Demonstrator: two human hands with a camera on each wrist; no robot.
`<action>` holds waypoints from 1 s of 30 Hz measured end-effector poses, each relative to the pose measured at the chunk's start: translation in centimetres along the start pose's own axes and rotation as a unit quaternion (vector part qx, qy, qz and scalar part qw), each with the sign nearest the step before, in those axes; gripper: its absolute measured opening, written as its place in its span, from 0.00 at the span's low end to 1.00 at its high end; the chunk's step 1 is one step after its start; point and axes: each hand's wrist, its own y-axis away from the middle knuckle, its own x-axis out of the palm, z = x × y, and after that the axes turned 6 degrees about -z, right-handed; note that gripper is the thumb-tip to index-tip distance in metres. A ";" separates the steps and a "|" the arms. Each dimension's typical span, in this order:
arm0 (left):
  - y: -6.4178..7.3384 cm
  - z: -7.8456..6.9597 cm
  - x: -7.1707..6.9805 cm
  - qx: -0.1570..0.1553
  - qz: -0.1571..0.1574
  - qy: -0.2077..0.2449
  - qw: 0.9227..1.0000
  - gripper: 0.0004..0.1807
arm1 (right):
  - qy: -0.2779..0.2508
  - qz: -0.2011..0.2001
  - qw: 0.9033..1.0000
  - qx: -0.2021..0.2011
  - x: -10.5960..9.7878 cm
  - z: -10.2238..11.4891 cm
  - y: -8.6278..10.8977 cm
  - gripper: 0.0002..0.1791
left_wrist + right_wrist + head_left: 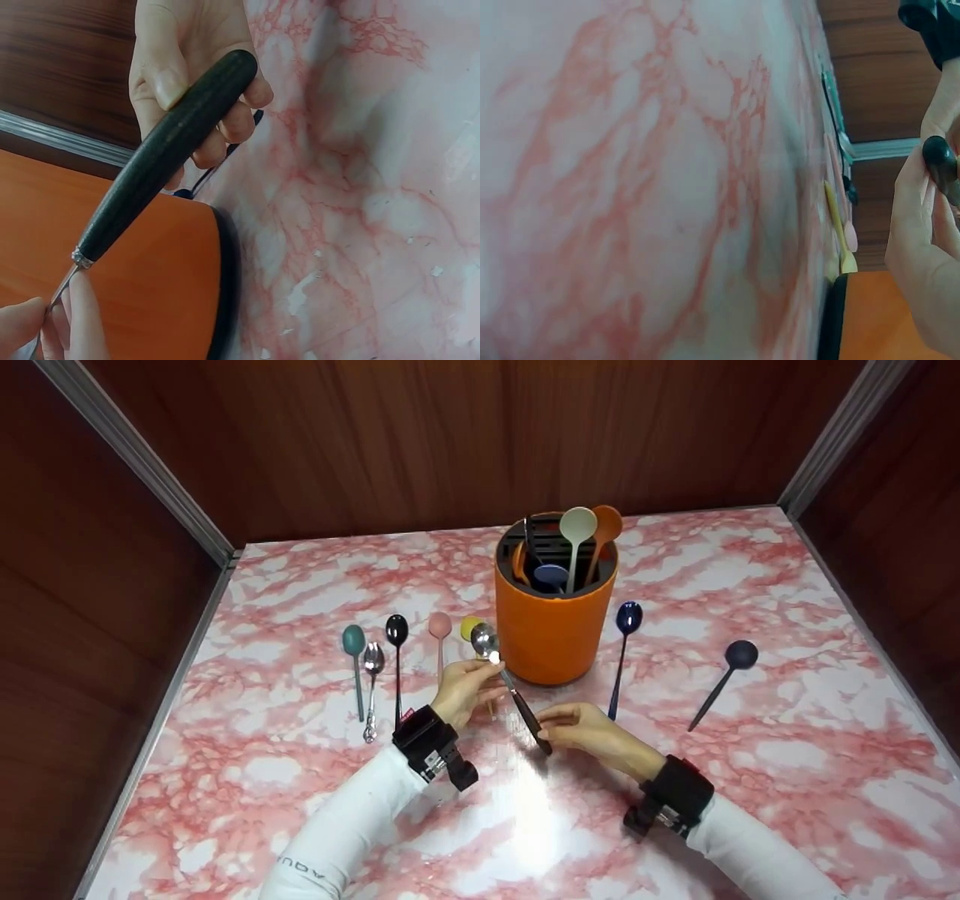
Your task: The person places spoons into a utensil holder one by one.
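Both hands hold one spoon with a shiny metal bowl (484,637) and a dark handle (169,150), tilted in front of the orange utensil holder (551,645). My left hand (466,690) pinches its thin metal neck just below the bowl. Down at the handle's end is my right hand (589,733); in the left wrist view its thumb lies along the handle with the fingers curled behind. From the slotted top of the holder rise a pale spoon (577,526) and an orange spoon (608,525), with a blue utensil (551,576) lower down.
Left of the holder lie a teal spoon (353,641), an ornate silver utensil (373,660), a black spoon (397,630), a pink spoon (439,625) and a yellow utensil (469,627). To its right are a blue spoon (628,619) and a dark round-headed spoon (741,655). Wooden walls (375,450) enclose the table.
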 end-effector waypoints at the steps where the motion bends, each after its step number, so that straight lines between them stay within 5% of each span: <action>1: 0.1 -0.1 0.0 0.001 0.001 0.002 1.000 0.08 | 0.004 -0.001 1.000 -0.002 0.0 0.1 0.0 0.26; 10: 0.6 -1.3 0.3 0.024 0.023 0.008 0.999 0.12 | 0.043 -0.022 0.999 0.001 -0.2 1.4 0.3 0.25; 16: 0.8 -2.1 0.6 0.046 0.032 -0.021 0.998 0.15 | 0.034 -0.019 0.999 -0.012 -0.4 2.1 0.5 0.26; 30: 1.9 -3.9 1.3 0.070 0.037 0.001 0.997 0.10 | 0.029 -0.019 0.998 -0.054 -0.4 3.7 0.8 0.24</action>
